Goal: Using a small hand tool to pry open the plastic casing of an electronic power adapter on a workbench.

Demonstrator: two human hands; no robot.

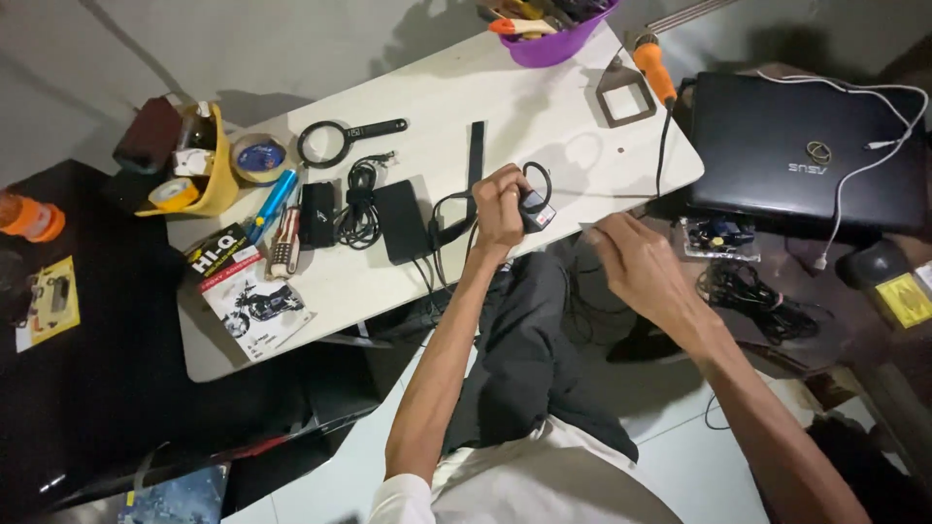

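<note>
My left hand (500, 206) is closed around a small black plug-like device (535, 206) with a black cable looping above it (540, 175), held over the front edge of the white table (544, 107). My right hand (636, 267) hovers just right of it, off the table's edge, fingers loosely curled with nothing seen in them. A black power adapter (402, 221) lies on the table just left of my left hand, its cable running toward that hand. A black strap (475, 155) lies flat behind the hand.
On the table: a magnifying glass (335, 138), a coiled black cable (360, 204), a blue pen tool (272, 202), a yellow holder (216, 175), tape rolls, a purple tub (558, 44) and an orange-handled soldering iron (655, 70). A closed black laptop (806, 150) sits to the right.
</note>
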